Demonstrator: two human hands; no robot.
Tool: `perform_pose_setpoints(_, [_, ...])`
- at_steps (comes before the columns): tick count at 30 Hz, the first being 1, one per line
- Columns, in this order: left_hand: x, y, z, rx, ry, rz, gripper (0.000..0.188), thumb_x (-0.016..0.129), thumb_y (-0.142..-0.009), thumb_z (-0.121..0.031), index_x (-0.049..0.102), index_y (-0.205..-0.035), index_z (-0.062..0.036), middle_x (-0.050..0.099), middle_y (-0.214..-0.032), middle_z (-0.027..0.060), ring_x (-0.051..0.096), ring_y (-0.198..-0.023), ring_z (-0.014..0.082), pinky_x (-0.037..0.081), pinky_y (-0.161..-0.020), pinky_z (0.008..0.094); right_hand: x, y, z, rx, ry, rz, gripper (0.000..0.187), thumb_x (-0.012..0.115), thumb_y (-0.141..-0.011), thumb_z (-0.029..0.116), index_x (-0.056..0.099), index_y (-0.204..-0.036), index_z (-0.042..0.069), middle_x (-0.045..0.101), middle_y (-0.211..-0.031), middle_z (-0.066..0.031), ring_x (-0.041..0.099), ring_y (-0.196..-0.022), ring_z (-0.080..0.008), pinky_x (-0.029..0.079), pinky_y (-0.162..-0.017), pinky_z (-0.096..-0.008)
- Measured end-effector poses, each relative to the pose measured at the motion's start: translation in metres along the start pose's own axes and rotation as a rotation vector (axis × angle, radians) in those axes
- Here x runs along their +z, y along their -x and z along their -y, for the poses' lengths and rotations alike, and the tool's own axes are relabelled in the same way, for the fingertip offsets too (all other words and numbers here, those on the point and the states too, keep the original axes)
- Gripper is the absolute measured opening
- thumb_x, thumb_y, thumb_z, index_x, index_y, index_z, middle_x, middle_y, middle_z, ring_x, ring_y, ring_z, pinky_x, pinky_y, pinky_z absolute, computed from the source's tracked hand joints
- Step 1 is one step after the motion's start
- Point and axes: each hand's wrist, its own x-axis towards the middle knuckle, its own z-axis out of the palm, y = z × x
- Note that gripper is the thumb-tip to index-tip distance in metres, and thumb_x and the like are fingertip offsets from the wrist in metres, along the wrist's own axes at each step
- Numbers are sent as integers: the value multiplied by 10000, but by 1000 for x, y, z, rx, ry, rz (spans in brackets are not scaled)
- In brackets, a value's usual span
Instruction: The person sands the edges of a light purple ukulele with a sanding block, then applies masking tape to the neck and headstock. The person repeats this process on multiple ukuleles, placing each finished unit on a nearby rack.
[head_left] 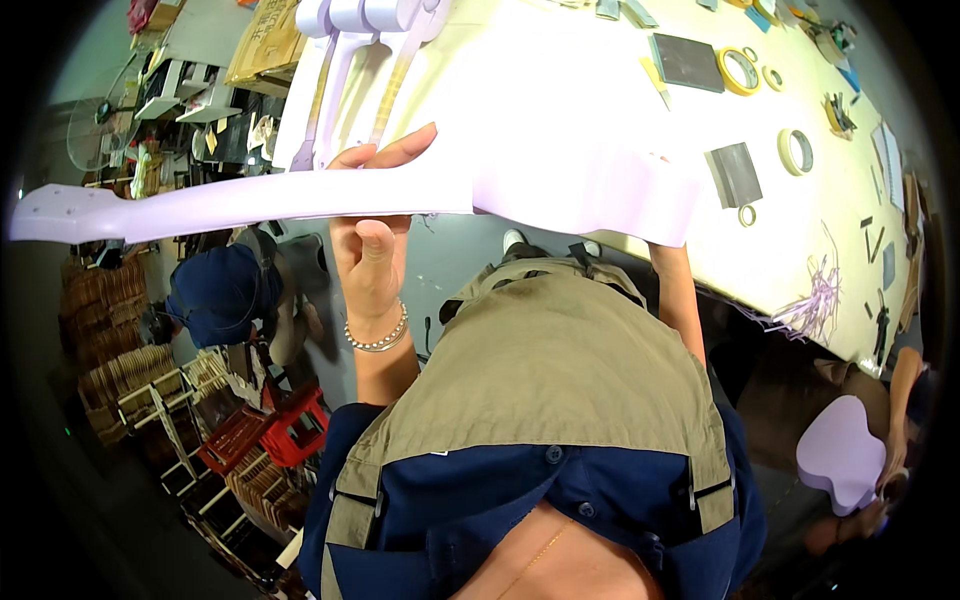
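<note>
A pale lilac ukulele (590,195) is held sideways in front of me, its headstock to the left and its body to the right. My left hand (372,260) grips the neck near the body, thumb on the near side and fingers beyond the far edge. A beaded bracelet (378,338) circles that wrist. At the right end of the body, my right hand (668,258) supports the ukulele. Most of this hand is hidden behind the body; only the wrist and a fingertip show. No strings are visible.
More lilac ukuleles (365,18) lie at the table's far left. Tape rolls (738,72), dark blocks (735,175) and shredded lilac strips (815,300) sit on the pale table (640,110). One person (225,290) is at left; another's hand (893,455) holds a lilac body at right.
</note>
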Motion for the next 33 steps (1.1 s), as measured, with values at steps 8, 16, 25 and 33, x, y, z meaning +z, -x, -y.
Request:
perform_pose_setpoints(8, [-7, 14, 9, 3, 36, -407, 582, 344, -932, -524, 277, -1362, -137, 417, -1301, 295, 402, -1248, 356, 348, -1012, 491, 1, 10, 3, -114, 344, 217, 762, 700, -721, 9, 304, -1372, 8, 396, -1372, -136, 397, -1250, -223, 323, -1019, -321])
perform_pose_setpoints(16, [-44, 46, 22, -199, 174, -927, 529, 369, -943, -485, 256, -1320, -131, 453, -1291, 217, 465, -1189, 324, 383, -995, 484, 62, 39, 82, -203, 454, 243, 788, 718, -661, -33, 346, -1353, 22, 437, -1340, -142, 413, -1254, -257, 314, -1037, -334])
perform_pose_setpoints(25, [-118, 126, 103, -438, 729, -862, 403, 406, -943, -318, 512, -1168, 0, 562, -1169, 154, 552, -1078, 284, 487, -905, 433, 108, 56, 126, -491, 400, 588, 1059, 861, -510, 327, 320, -1393, 103, 425, -1333, -141, 317, -1301, -324, 251, -1075, -445])
perform_pose_setpoints(33, [-88, 126, 112, -453, 695, -1070, 393, 416, -944, -313, 513, -1159, 2, 567, -1160, 148, 564, -1055, 275, 486, -905, 430, 84, 46, 101, -362, 646, 549, 892, 781, -621, 33, 316, -1382, 66, 430, -1306, -194, 405, -1232, -319, 345, -1025, -376])
